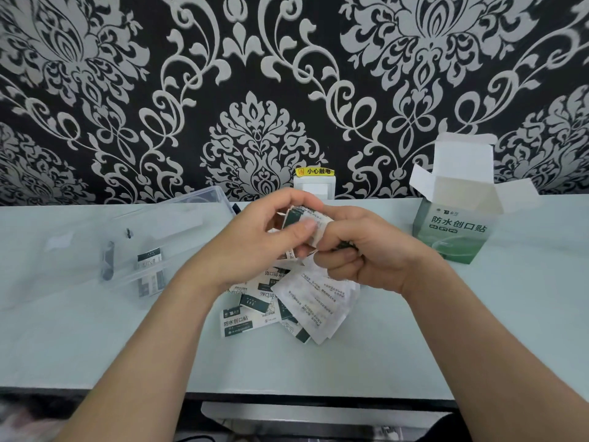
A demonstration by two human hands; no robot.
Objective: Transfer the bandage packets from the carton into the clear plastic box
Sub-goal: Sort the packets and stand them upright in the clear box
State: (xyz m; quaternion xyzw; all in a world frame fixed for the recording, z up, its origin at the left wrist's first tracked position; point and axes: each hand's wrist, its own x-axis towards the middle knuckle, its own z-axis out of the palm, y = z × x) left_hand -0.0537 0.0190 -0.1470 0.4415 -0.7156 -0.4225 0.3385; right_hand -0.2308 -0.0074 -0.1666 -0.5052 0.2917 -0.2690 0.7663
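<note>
At the near edge, white table [350, 362], both forearms reaching in over it. Mid-table: loose pile of bandage packets [277, 301], lying flat, overlapping and fanned every which way. Nearest packet in it has print facing up, with its long axis roughly left-right. A white-backed one to its right runs diagonally, near-right to far-left.

Just above the pile, off the table, the two hands share a small stack of packets [301, 220]. The stack's long axis is roughly up-down in view, dark green end on top. Left hand [255, 237] has thumb and curled fingers pinching the stack's upper part. Right hand [366, 253] has fingers curled tight on the stack's lower right edge.

Left of the hands sits the clear plastic box [105, 250], open. A few packets inside [149, 266] lie flat, long axis near-far.

Far right: carton [454, 231], upright, top flaps open, printed face toward the camera.

Back: wall socket [314, 186] with a yellow label, patterned wallpaper [255, 90].
</note>
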